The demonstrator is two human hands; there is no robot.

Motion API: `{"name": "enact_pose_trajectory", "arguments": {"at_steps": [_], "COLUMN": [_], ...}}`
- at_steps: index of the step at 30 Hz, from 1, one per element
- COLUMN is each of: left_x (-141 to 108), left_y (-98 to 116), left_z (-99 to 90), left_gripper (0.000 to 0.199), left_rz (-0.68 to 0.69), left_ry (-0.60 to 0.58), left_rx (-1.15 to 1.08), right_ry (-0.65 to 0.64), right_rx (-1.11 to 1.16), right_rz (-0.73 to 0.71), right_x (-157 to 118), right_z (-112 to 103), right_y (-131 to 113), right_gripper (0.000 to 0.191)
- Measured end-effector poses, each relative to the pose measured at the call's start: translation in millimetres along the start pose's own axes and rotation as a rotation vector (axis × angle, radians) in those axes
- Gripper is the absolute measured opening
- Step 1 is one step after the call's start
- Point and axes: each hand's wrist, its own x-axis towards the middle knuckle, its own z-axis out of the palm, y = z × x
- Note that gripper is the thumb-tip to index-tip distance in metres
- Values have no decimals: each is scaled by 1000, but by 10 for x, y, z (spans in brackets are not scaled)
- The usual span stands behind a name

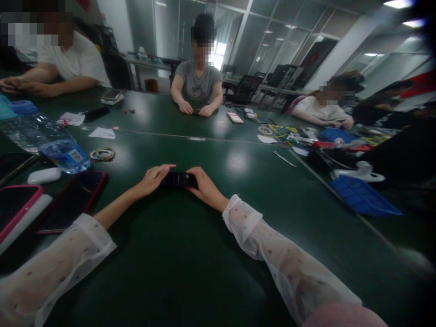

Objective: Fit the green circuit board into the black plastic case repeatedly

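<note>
A dark smartphone (177,180) lies sideways between my two hands, low over the green table, with its screen dim and a few small light marks on it. My left hand (154,178) is at its left end, index finger stretched along the far edge and the other fingers closed against the phone. Around the right end, my right hand (205,187) is closed, with the thumb on the near side and the fingers on the far side. The undersides of both hands are hidden.
To the left stand water bottles (64,152), near a red-edged phone (76,197), a pink-edged phone (15,206), a white case (44,175) and a bracelet (102,155). On the right are a wrench (284,159), a blue tray (364,195) and cables (277,131). Several people sit around.
</note>
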Motion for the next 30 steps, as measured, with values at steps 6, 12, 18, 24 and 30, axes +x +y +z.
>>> {"name": "enact_pose_trajectory", "arguments": {"at_steps": [6, 12, 18, 24, 30], "left_x": [-15, -20, -18, -15, -4], "left_y": [64, 46, 45, 45, 5], "left_z": [-17, -16, -18, -12, 7], "left_gripper": [49, 50, 49, 50, 49], "left_rz": [16, -45, -82, -92, -96], "left_ry": [-17, -18, -24, -6, 3], "left_rx": [-12, -63, -135, -140, -129], "right_ry": [-1, 15, 17, 14, 3], "right_rx": [13, 46, 68, 66, 75], "right_rz": [2, 35, 71, 91, 100], "right_x": [9, 5, -1, -3, 3], "right_z": [-6, -4, 7, -2, -3], "right_y": [-9, 12, 35, 20, 23], "right_gripper": [43, 46, 49, 50, 48]}}
